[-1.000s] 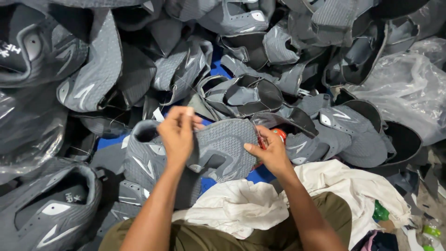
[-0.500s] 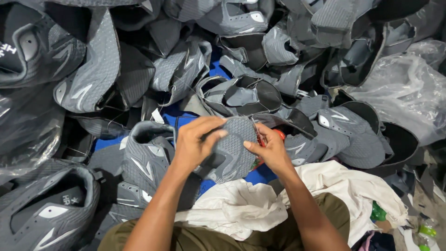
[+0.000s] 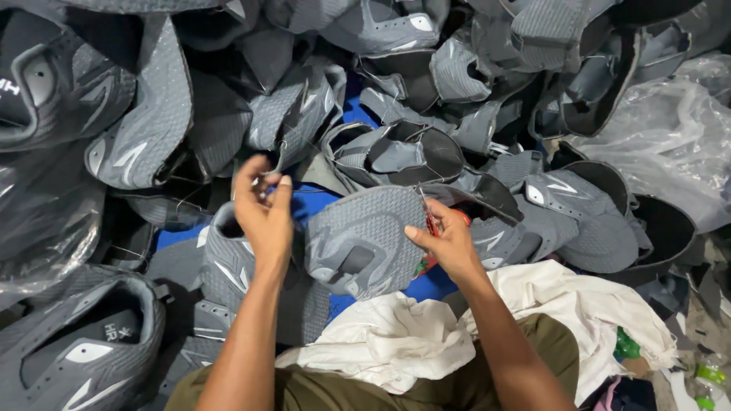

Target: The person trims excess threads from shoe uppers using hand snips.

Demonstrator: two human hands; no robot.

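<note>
My right hand [image 3: 445, 236] holds the right edge of a grey knitted shoe upper [image 3: 364, 237] and also grips a small red-handled thread snip [image 3: 434, 222] against it. My left hand [image 3: 263, 209] is raised to the left of the upper, off the fabric, with its fingertips pinched together; thin loose threads run near it, and whether it pinches one I cannot tell. The upper rests over other grey uppers just in front of my lap.
Heaps of grey and black shoe uppers [image 3: 152, 114] fill the space ahead and on both sides, over a blue surface [image 3: 346, 114]. Clear plastic bags [image 3: 670, 144] lie at right and far left. A white cloth [image 3: 396, 342] covers my lap.
My left hand has left the top of the upper and moved left and up, fingers pinched. The right hand stays on the upper's right edge with the snip.
</note>
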